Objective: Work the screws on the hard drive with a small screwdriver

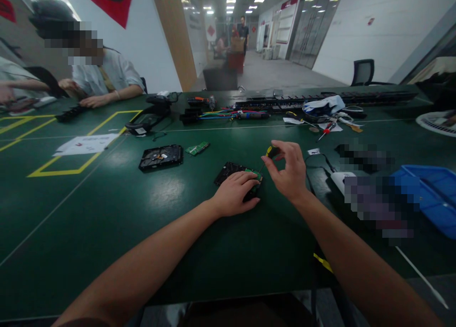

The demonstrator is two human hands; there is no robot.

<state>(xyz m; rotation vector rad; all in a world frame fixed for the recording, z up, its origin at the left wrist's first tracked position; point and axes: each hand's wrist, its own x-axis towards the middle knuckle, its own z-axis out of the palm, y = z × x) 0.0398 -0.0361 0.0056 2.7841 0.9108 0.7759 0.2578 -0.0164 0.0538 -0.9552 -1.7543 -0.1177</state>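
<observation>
A black hard drive (227, 170) lies on the green table in front of me. My left hand (233, 191) rests over it, fingers across its top and thumb at the near side, gripping it and covering much of it. A green circuit board (259, 175) shows on the drive by my fingertips. Pinched in my right hand (290, 172) is a screwdriver (271, 151) with a yellow and black handle. Its thin shaft slants down to the board's right edge. Further left sits another hard drive (161, 157), and a loose green circuit board (197, 148) lies beyond it.
A blue tray (427, 194) and a white power strip (342, 180) stand at the right. Along the back lie cables (221, 112), a red screwdriver (327, 131) and gloves (324, 106). A scanner-like black device (149, 116) and paper (87, 144) are left. A co-worker (107, 73) sits across.
</observation>
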